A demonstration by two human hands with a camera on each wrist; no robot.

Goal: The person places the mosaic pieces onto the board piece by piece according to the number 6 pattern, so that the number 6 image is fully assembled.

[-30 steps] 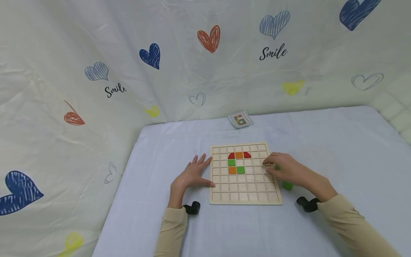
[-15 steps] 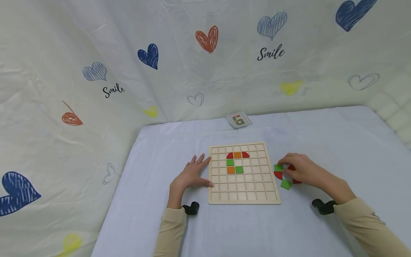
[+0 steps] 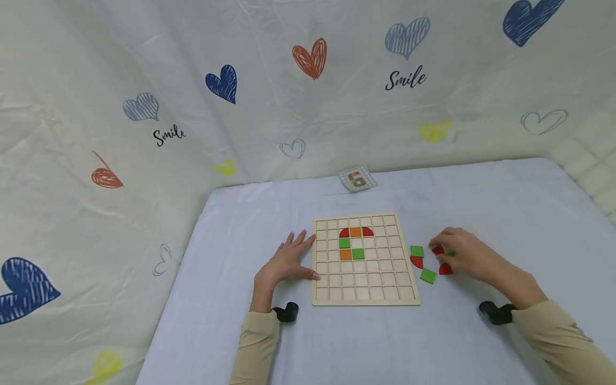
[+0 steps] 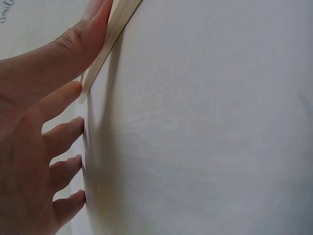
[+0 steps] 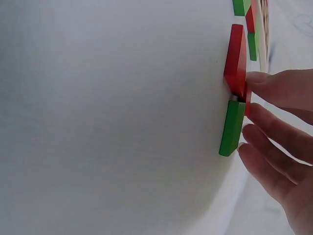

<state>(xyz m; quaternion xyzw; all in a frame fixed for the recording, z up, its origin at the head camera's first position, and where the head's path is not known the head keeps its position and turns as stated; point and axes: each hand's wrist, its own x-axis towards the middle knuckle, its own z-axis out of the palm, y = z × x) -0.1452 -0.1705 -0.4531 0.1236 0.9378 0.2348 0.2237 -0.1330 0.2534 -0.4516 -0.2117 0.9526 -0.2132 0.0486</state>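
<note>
While a heart-printed cloth point(image 3: 144, 80) hangs behind it, the pale blue table cover point(image 3: 505, 214) carries everything else. At its middle lies the wooden grid board point(image 3: 366, 294), with two red quarter-round tiles, two orange squares and two green squares set in its upper cells. Beyond the board's far edge rests a small pattern card point(image 3: 357, 179) showing a coloured figure.

Beside the board's left edge lies the left hand point(image 3: 285, 263), palm down, its fingers spread and straight; the left wrist view shows the thumb point(image 4: 73, 44) pressed against the board's side edge.

To the right of the board, well clear of it, the right hand point(image 3: 464, 254) reaches over a loose cluster of pieces, fingertips bent down onto a red tile point(image 3: 437, 249). In the right wrist view the fingers point(image 5: 279, 88) touch the red tile point(image 5: 237, 58) and a green tile point(image 5: 231, 127) lying end to end with it. Nearer the board lie a green square point(image 3: 417, 251), a red quarter-round point(image 3: 416, 261), another green square point(image 3: 428, 276) and a red piece point(image 3: 445, 269).
</note>
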